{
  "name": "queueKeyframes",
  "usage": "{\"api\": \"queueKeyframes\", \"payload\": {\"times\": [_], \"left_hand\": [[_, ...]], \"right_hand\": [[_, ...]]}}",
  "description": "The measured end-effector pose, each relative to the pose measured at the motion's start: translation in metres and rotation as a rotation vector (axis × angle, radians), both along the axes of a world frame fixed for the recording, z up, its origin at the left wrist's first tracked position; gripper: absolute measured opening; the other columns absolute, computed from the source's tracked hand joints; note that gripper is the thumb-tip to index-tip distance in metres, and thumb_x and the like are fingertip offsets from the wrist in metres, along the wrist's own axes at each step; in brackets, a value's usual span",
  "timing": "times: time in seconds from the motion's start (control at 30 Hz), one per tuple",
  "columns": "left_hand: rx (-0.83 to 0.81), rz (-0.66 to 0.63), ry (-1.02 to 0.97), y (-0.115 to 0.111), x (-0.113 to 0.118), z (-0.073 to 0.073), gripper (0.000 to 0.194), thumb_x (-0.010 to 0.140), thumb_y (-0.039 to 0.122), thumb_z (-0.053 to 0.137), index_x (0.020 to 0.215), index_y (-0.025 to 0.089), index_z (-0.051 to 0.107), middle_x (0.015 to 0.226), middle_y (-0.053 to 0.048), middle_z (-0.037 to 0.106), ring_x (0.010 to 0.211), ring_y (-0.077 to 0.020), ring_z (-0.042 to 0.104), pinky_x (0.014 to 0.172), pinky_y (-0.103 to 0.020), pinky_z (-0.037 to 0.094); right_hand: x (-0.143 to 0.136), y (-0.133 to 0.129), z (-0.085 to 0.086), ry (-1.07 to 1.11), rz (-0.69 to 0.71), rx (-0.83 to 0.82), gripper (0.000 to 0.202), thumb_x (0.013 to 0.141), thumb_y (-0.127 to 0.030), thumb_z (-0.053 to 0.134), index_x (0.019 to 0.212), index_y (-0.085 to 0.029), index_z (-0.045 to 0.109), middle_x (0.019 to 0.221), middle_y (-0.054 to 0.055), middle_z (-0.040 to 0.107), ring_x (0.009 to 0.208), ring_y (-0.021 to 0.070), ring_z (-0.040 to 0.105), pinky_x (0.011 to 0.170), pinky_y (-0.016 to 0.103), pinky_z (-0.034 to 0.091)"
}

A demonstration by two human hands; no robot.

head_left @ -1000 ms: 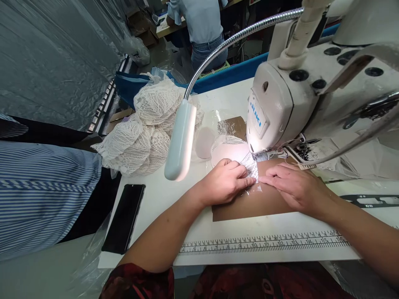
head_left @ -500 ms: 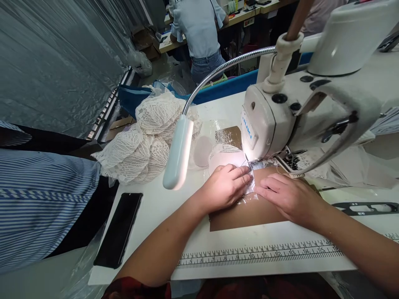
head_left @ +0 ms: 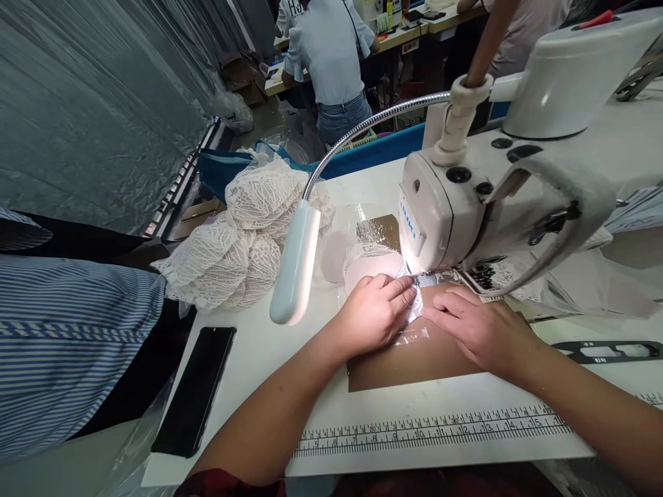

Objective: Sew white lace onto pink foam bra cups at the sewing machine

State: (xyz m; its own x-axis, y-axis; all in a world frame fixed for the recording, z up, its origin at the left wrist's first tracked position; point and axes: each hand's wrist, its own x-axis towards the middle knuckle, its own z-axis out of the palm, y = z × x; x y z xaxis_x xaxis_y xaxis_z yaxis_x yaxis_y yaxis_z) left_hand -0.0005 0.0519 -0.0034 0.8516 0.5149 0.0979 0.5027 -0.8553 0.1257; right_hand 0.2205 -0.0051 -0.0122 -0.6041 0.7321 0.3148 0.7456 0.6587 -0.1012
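Under the needle of a white sewing machine (head_left: 429, 214) lies a white lace piece (head_left: 416, 308), lit by the machine's lamp. My left hand (head_left: 380, 307) presses it down close to the presser foot, fingers bent and held together. Just to the right, my right hand (head_left: 469, 324) has its thumb and forefinger closed at the near edge of the same piece. A pale pink, lace-edged cup (head_left: 370, 266) spreads out beyond my left fingers. Beneath both hands is a brown sheet (head_left: 409, 366) on the table. My fingers hide part of the stitched area.
Stacks of white lace cups (head_left: 207, 266) lie at the left behind a gooseneck lamp (head_left: 295, 269). A black phone (head_left: 194, 390) rests at the table's left edge. A printed ruler (head_left: 429, 431) runs along the front. One co-worker (head_left: 331, 55) sits ahead; a striped sleeve (head_left: 72, 345) is at left.
The view has shifted slightly. The white lace between my hands has turned a little and looks more crumpled. Both hands stay almost in place beside the needle.
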Motion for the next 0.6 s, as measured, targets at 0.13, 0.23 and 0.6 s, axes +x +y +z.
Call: {"api": "queueKeyframes", "payload": {"times": [0.13, 0.23, 0.6], "left_hand": [[0.002, -0.018, -0.001, 0.002, -0.002, 0.002, 0.038, 0.1, 0.029, 0.038, 0.129, 0.015, 0.058, 0.139, -0.011, 0.055, 0.096, -0.023, 0.052, 0.082, -0.038, 0.043], [-0.008, -0.034, -0.006, 0.003, -0.004, 0.003, 0.037, 0.1, 0.028, 0.037, 0.128, 0.018, 0.06, 0.138, -0.01, 0.055, 0.097, -0.0225, 0.052, 0.082, -0.037, 0.041], [-0.01, 0.044, -0.04, 0.012, -0.004, 0.001, 0.036, 0.098, 0.027, 0.04, 0.127, 0.02, 0.06, 0.127, -0.012, 0.062, 0.102, -0.0251, 0.051, 0.08, -0.038, 0.038]], "right_hand": [[-0.002, 0.003, 0.0, -0.038, -0.058, 0.026, 0.041, 0.076, 0.001, 0.045, 0.104, -0.019, 0.067, 0.098, 0.007, 0.069, 0.091, 0.0195, 0.055, 0.061, 0.03, 0.032], [-0.002, 0.005, -0.002, -0.086, -0.117, 0.006, 0.046, 0.074, 0.0, 0.045, 0.108, -0.022, 0.067, 0.098, 0.007, 0.069, 0.084, 0.0198, 0.056, 0.063, 0.031, 0.034], [0.004, 0.004, -0.028, 0.002, -0.236, -0.064, 0.058, 0.078, -0.009, 0.049, 0.128, -0.034, 0.06, 0.102, 0.006, 0.066, 0.074, 0.0189, 0.057, 0.054, 0.029, 0.036]]}}
